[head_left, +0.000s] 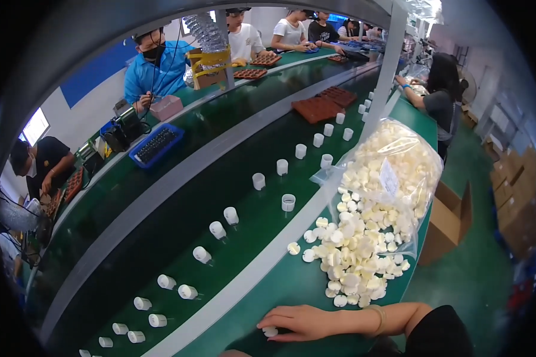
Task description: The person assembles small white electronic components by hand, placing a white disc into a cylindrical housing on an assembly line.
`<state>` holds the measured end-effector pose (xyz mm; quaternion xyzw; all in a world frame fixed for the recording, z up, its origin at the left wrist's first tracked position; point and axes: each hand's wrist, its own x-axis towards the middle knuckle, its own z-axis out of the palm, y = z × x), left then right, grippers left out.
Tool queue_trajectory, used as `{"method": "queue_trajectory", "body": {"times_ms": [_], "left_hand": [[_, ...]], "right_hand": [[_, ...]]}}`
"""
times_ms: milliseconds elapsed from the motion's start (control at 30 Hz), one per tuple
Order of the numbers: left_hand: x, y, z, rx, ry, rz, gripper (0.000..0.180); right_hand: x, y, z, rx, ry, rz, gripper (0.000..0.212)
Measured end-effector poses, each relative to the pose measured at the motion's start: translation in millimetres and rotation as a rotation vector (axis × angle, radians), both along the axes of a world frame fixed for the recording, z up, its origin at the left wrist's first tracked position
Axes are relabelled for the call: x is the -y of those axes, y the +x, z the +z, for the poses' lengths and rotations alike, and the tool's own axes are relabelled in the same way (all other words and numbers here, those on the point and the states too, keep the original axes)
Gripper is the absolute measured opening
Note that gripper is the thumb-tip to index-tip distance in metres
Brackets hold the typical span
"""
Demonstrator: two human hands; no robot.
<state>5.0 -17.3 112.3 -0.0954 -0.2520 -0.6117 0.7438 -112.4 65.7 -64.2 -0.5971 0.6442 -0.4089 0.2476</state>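
My right hand point(301, 322) rests low over the green table, its fingers curled around a small white round disc point(270, 331). Of my left side only a sliver of skin shows at the bottom edge, and its fingers are out of sight. Just beyond my right forearm spreads a loose heap of cream and white discs point(354, 262), some with notched edges. They spill from a large clear plastic bag point(393, 160) filled with more of the same.
Left of my table edge, a green conveyor belt point(161, 250) carries several white cylindrical caps point(202, 255) and brown trays point(318, 109). Co-workers sit across it, near a blue tray point(156, 146) of dark parts. An open cardboard box point(449, 223) stands at right, and another person sits farther along my side.
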Motion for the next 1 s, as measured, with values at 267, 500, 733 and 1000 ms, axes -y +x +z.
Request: {"method": "queue_trajectory", "body": {"times_ms": [267, 500, 733, 1000], "left_hand": [[6.7, 9.8, -8.8, -0.319, 0.046, -0.113, 0.016], [1.6, 4.9, -4.4, 0.158, -0.070, 0.068, 0.018], [-0.9, 2.7, -0.8, 0.082, -0.076, 0.008, 0.017], [-8.8, 4.0, 6.5, -0.068, 0.028, -0.115, 0.016]], "right_hand": [[5.2, -3.9, -5.1, 0.034, -0.073, 0.025, 0.032], [2.1, -2.1, -3.8, 0.024, -0.159, 0.018, 0.037], [-0.1, -1.6, 1.6, 0.008, -0.065, 0.072, 0.033], [4.3, 2.3, 0.4, 0.089, -0.113, -0.068, 0.046]]}}
